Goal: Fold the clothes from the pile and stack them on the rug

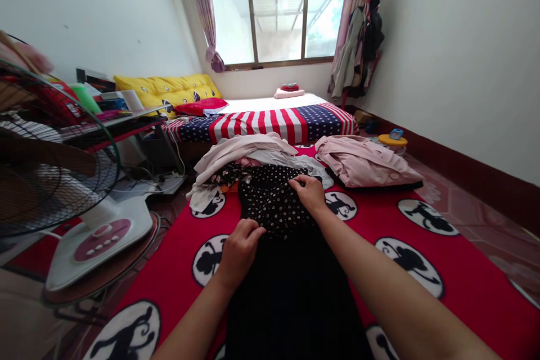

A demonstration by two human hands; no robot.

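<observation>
A black garment with small white dots [274, 202] lies spread on a red blanket [278, 253] patterned with black figures in white circles. My left hand [242, 250] is closed, thumb and fingers pinching the garment's near left edge. Farther off, my right hand [310, 191] pinches its upper right side. Plain black cloth [291, 292] runs from the dotted part down to the bottom of the view; I cannot tell whether it is the same piece. Just beyond sits a loose heap of clothes [248, 149], pale pink, white and dark floral. To the right lies a folded pink garment [363, 160].
An electric fan [101, 236] stands on a round stool at the left, by a cluttered desk [139, 115]. Ahead is a bed with a stars-and-stripes cover [270, 124], under a window [278, 11]. A coat rack [358, 39] stands back right; a yellow-lidded container [392, 140] is on the floor.
</observation>
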